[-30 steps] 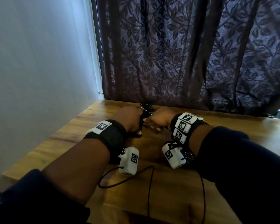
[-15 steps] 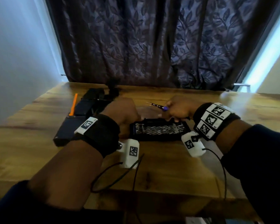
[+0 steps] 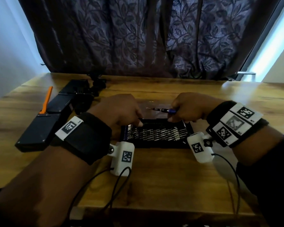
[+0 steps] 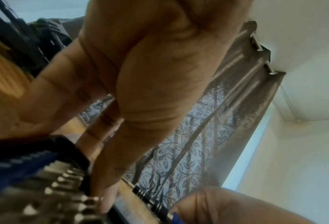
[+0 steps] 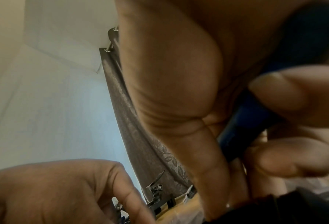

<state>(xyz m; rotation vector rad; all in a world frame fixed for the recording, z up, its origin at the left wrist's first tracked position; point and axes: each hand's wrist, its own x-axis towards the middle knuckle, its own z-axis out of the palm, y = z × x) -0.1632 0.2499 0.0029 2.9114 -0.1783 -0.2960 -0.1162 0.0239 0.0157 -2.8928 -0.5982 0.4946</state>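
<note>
A black bit case (image 3: 156,135) with several silver bits lies open on the wooden table (image 3: 154,177). My left hand (image 3: 121,110) holds its far left edge, thumb (image 4: 110,197) down on the rim by the bits (image 4: 64,178), the other fingers curled behind. My right hand (image 3: 190,108) grips a small screwdriver (image 3: 162,110) by its blue handle (image 5: 242,133), tip pointing left above the case's far edge. That hand's thumb touches the case rim. The screwdriver's black shaft (image 4: 150,201) shows just past my left thumb.
Left of the case lie flat black devices (image 3: 34,130), an orange pry tool (image 3: 47,100) and a black mount (image 3: 97,84). A dark patterned curtain (image 3: 138,38) hangs behind the table, with a wall on the left. Black cables (image 3: 118,185) trail from both wrists over the near edge.
A second ago both hands were together on a small black mount by the curtain. Now they are apart at the bit case, the right one holding the screwdriver and lowered onto the rim.
</note>
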